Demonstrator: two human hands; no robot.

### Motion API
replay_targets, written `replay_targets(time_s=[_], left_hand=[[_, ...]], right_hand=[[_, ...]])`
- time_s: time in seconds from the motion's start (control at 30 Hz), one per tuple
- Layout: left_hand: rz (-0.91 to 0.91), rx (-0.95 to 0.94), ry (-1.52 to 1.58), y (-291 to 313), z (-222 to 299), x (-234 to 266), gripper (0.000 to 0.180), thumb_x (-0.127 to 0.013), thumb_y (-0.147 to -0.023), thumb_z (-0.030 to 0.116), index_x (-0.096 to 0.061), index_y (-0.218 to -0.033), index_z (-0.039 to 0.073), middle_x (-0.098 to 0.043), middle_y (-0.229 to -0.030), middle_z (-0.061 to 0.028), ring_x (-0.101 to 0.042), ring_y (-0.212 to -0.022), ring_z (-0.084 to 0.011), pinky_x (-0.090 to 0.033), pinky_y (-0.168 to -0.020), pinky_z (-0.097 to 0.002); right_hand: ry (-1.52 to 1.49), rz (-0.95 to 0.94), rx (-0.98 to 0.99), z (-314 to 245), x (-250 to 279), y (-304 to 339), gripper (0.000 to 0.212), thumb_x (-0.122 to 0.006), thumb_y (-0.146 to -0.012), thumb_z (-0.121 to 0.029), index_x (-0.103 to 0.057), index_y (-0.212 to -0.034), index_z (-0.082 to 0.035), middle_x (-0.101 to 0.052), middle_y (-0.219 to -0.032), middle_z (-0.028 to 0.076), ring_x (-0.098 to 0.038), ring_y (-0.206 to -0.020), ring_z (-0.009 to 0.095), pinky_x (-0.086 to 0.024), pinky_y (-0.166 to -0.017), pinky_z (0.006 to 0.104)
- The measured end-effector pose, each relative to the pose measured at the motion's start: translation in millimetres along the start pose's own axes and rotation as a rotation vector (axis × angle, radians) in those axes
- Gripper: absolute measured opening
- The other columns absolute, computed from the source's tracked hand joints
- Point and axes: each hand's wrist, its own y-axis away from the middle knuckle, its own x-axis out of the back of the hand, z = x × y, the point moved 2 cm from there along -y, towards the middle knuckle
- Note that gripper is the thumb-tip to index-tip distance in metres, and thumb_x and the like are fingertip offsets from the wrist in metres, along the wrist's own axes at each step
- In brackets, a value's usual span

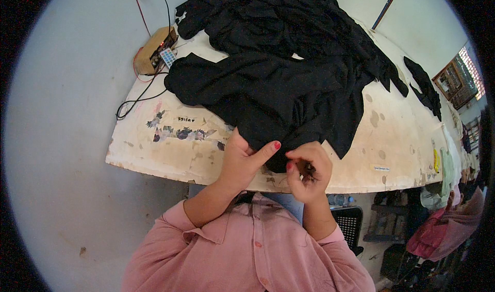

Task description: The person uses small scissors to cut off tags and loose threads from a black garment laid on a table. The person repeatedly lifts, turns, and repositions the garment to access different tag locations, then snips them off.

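Your work is the black cloth (pixel 268 96), lying at the centre of the frame on the pale, stained table (pixel 356 173), its lower tip brought to the near edge between your hands and its upper side against the larger black heap (pixel 278 19) at upper centre. Your left hand (pixel 243 159) has its thumb laid flat along the cloth near the tip, the other fingers mostly beneath, so the fabric is pinched between. Your right hand (pixel 312 172) is curled at the right of that tip, thumb and index drawn close together; something dark shows inside the curl, but the view is too poor to tell whether it is cloth, thread or a small tool, or whether those fingertips grip fabric. By its loose folds, the cloth should handle as soft, limp and fairly light, with some drag from its spread against the heap; it is unlikely to break but likely to crease or slide off line. Hold it best right at the edge, thumb above and fingers below, with your two grips near each other so the stretch between stays flat. Noted at upper left, clear of your hands: a wooden box (pixel 151 55), a small remote (pixel 168 58) and a looped black cable (pixel 135 102).
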Motion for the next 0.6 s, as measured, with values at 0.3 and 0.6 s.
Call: replay_targets(time_s=[0.3,0.6], left_hand=[[0.1,-0.299,-0.539,16.4,2.2,-1.0,0.03,-0.066,-0.08,0.004,-0.057,-0.108,0.0,-0.068,-0.097,-0.0114,-0.066,-0.089,-0.0194,-0.051,-0.076,-0.0305],[0.003,-0.362,-0.732,23.1,11.8,-1.3,0.031,-0.065,-0.077,0.004,-0.059,-0.107,0.0,-0.068,-0.095,-0.0148,-0.067,-0.088,-0.0274,-0.051,-0.075,-0.0335]], right_hand=[[0.253,0.112,-0.074,-8.2,-14.9,-7.3,0.034,-0.077,-0.069,0.0,-0.067,-0.101,-0.002,-0.061,-0.091,0.013,-0.062,-0.077,0.022,-0.05,-0.067,0.028],[0.288,0.126,0.058,-9.3,-8.9,-3.3,0.021,-0.066,-0.073,0.009,-0.066,-0.091,-0.001,-0.057,-0.084,0.012,-0.06,-0.073,0.023,-0.051,-0.066,0.0293]])
